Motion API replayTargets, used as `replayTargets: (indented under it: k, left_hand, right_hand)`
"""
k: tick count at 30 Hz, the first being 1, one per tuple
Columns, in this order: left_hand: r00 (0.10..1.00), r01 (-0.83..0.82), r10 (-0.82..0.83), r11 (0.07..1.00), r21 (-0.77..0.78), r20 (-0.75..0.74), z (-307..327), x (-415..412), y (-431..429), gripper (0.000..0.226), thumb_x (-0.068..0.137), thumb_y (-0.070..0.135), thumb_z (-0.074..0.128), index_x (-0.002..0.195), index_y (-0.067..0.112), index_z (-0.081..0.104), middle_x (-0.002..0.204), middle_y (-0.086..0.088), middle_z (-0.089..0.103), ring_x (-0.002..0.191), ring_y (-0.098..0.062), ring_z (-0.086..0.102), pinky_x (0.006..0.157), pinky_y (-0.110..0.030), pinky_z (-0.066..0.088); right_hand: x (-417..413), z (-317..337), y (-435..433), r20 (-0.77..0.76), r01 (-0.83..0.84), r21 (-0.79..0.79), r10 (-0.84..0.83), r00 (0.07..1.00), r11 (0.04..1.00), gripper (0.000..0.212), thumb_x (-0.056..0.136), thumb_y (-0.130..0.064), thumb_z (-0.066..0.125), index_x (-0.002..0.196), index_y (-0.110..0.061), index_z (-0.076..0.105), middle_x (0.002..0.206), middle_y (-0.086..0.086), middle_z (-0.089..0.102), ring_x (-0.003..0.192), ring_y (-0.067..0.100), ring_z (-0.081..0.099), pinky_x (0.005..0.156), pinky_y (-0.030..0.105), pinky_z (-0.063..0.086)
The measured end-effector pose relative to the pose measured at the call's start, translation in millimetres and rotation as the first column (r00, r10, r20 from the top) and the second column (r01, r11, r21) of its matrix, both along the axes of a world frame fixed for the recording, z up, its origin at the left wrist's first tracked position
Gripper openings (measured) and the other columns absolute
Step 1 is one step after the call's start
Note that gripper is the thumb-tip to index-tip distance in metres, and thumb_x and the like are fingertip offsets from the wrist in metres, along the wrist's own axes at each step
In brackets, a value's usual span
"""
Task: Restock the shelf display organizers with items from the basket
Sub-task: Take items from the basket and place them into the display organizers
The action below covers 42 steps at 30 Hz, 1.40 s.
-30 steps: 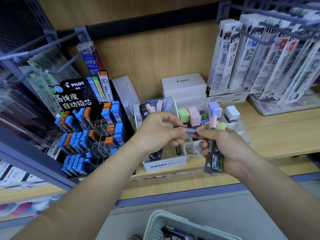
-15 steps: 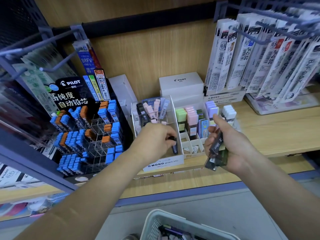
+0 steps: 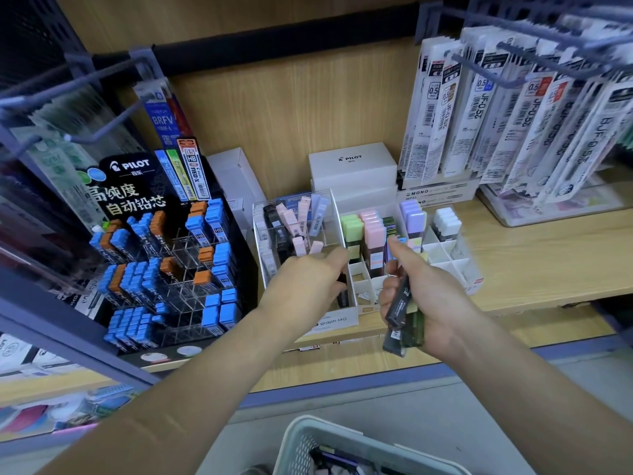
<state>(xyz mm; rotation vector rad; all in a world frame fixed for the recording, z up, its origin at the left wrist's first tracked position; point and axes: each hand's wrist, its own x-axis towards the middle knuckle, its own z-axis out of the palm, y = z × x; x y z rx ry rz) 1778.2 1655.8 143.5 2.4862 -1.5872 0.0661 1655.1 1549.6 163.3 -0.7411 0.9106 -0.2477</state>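
My left hand reaches into the front of the white MONO organizer and pinches a dark lead case standing upright in a front slot. My right hand hovers just right of it, gripping a bundle of dark and green lead cases. A second white divided organizer holds green, pink, purple and white cases behind my right hand. The grey basket sits at the bottom edge, with a few items inside.
A black PILOT lead display with blue and orange cases stands to the left. White PILOT boxes sit at the back. Refill packs hang from hooks at upper right, over a clear tray. The wooden shelf extends right.
My left hand took a dark case from the bundle, moved left and lowered it into the MONO organizer's front slot. My right hand stayed close by with the bundle.
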Motion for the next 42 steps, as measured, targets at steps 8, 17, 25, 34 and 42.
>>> replayTargets:
  k: [8,17,25,34,42]
  left_hand:
    - [0.393,-0.172,0.039,0.985,-0.031,-0.919,69,-37,2,0.029,0.087,0.036,0.063,0.093,0.008,0.061,0.073,-0.012,0.069,0.057,-0.018,0.062,0.053,-0.023,0.052]
    - [0.313,-0.301,-0.057,0.941,-0.156,-0.948,67,-31,5,0.008,0.088,0.004,0.064,0.096,0.007,0.065,0.075,-0.014,0.069,0.059,-0.016,0.064,0.055,-0.019,0.053]
    - [0.335,-0.376,-0.064,0.906,-0.196,-0.94,67,-11,11,0.012,0.088,0.002,0.063,0.099,0.006,0.068,0.079,-0.014,0.071,0.063,-0.015,0.066,0.059,-0.02,0.055]
    - [0.525,-0.261,-0.006,0.95,-0.168,-0.851,65,-9,12,0.01,0.077,0.013,0.078,0.086,0.016,0.075,0.078,-0.005,0.073,0.071,-0.009,0.064,0.08,-0.03,0.053]
    - [0.677,-0.161,-0.005,0.975,-0.155,-0.736,52,-7,6,0.035,0.091,0.009,0.062,0.121,0.026,0.059,0.058,0.011,0.064,0.066,-0.009,0.069,0.065,-0.013,0.051]
  right_hand:
    - [0,11,-2,0.009,0.173,-0.117,-0.174,0.985,0.978,0.037,0.087,-0.044,0.067,0.069,-0.016,0.051,0.047,-0.003,0.046,0.04,0.015,0.044,0.048,0.026,0.038]
    - [-4,21,-8,0.104,0.029,-0.084,-0.02,0.994,0.996,0.046,0.083,-0.058,0.063,0.064,-0.018,0.05,0.048,-0.001,0.039,0.037,0.013,0.035,0.037,0.02,0.032]
    - [-11,24,-19,0.216,-0.21,-0.242,0.263,0.94,0.947,0.014,0.072,-0.022,0.072,0.08,-0.012,0.066,0.068,0.006,0.059,0.039,0.008,0.033,0.035,0.018,0.03]
    - [-7,18,-14,0.089,-0.193,-0.411,0.25,0.964,0.891,0.022,0.071,-0.028,0.078,0.075,-0.011,0.064,0.063,0.003,0.054,0.041,0.011,0.039,0.041,0.023,0.033]
    - [-5,22,-9,0.093,-0.159,-0.203,0.181,0.979,0.966,0.028,0.086,-0.039,0.068,0.091,-0.011,0.066,0.065,0.002,0.06,0.041,0.01,0.039,0.038,0.02,0.034]
